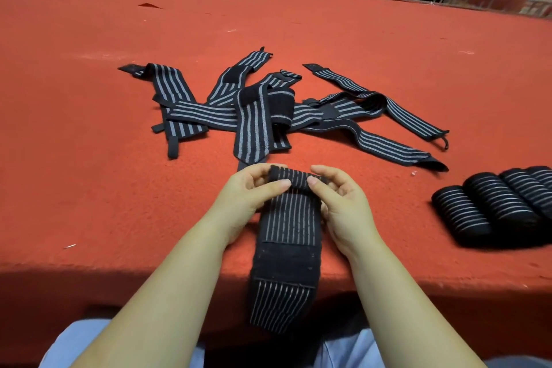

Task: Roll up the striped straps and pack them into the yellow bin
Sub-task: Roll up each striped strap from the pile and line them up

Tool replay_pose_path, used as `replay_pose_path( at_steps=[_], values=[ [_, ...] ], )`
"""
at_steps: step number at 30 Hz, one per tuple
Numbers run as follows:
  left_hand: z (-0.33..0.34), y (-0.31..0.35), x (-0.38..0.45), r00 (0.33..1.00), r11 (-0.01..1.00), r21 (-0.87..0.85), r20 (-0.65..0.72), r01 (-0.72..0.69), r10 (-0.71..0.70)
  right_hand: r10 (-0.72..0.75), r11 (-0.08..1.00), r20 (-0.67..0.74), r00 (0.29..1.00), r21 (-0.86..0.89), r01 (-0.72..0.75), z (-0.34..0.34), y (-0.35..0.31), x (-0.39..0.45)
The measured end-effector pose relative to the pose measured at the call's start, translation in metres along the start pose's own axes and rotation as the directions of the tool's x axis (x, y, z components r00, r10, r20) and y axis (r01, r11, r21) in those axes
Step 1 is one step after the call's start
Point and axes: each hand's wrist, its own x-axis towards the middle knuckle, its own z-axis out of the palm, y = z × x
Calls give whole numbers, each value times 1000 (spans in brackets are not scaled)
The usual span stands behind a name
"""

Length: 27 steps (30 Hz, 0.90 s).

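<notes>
Rolling step, early stage: the left hand (254, 188) and right hand (337, 191) each keep a pinching grip on one end of the small roll (298, 178) begun at the far end of a striped strap (286, 251); thumbs lie on top, fingers curl behind; the unrolled length runs toward the person and hangs over the near edge of the red table (89, 158); beyond the hands lies a tangle of loose straps (263, 107); finished rolls (490, 206) sit side by side at the right; the yellow bin is not in view. Next move, as judged: turn the roll toward the body, keeping it tight and its edges aligned.
</notes>
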Motion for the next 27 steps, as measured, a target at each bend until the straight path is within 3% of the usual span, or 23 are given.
replay_pose_path(
  at_steps=[5, 12, 17, 22, 25, 27],
  values=[
    [-1, -4, 2, 998, 1000, 5, -64, 2, -1, -24, 999, -1, 1000, 21, 24, 0, 2, 1],
    [-2, 0, 0, 996, 1000, 1, -94, -12, 12, -30, 978, -22, 999, -207, 25, 7, 1, 2],
    [0, 2, -3, 1000, 999, 44, -17, 18, -17, 33, 999, 46, 998, -30, -31, 1, 2, 2],
    [9, 5, -8, 986, 998, 42, -162, 50, -43, 36, 999, 81, 996, -40, -33, 3, -2, -1],
    [13, 8, -25, 975, 997, -67, -215, 47, -61, -5, 985, 68, 998, -174, 17, 10, -6, -8],
    [13, 10, -40, 975, 1000, -16, -222, -21, 17, -59, 941, 78, 995, -327, 81, 18, -5, -18]
  ],
)
